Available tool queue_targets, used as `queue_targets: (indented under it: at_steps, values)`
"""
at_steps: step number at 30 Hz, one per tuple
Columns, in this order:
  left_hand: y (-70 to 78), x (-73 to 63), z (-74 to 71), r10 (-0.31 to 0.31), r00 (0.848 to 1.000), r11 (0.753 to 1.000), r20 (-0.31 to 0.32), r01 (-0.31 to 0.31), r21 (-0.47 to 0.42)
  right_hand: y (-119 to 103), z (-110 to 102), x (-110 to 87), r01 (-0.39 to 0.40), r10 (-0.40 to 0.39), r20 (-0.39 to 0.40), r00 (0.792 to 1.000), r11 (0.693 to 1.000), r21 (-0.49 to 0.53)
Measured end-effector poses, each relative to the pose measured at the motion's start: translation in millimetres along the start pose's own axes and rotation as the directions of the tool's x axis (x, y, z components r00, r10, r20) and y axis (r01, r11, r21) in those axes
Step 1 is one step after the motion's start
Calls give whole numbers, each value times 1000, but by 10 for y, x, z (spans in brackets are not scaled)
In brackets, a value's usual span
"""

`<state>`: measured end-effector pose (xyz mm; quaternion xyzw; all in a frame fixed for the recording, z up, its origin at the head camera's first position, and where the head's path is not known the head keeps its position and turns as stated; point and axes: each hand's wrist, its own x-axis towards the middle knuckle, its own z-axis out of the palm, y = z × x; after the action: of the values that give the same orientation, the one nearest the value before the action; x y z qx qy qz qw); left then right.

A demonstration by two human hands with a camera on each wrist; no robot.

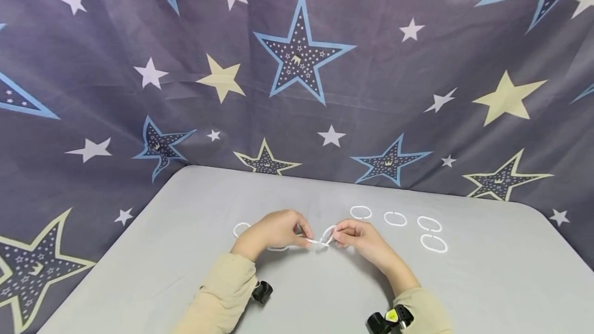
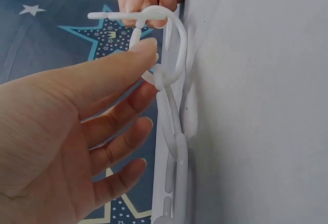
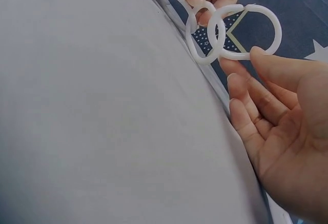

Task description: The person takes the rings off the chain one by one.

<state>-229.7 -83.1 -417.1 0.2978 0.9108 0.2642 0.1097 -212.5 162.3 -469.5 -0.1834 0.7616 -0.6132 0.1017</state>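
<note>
My left hand [image 1: 280,227] pinches a white plastic chain link [image 2: 183,49] between thumb and index finger, its other fingers spread loosely. From that link a chain of joined white links [image 2: 180,178] trails down toward the grey table in the left wrist view. Opposite, my right hand [image 1: 364,241] pinches another white link [image 3: 279,26] by its lower edge. The two held links pass through each other, and a small gap shows at the top of the right one. In the head view, part of the chain [image 1: 235,230] shows beyond the left hand, which hides the rest.
Several loose white links lie right of the hands on the grey table [image 1: 487,272], among them a far link [image 1: 361,206] and a nearer link [image 1: 433,251]. A dark star-patterned cloth [image 1: 371,92] hangs behind the table's back edge.
</note>
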Motion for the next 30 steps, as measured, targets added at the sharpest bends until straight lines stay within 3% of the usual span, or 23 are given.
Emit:
queue_targets:
  at_steps: [22,30]
  values:
    - [-56,-5,-27,16,997,1000,-73,-18,-20,-123,84,36,72,-79,-44,996,987,-142]
    - [-49,18,-4,25,997,999,-70,-26,-22,-158,124,23,85,-97,-60,994,982,-170]
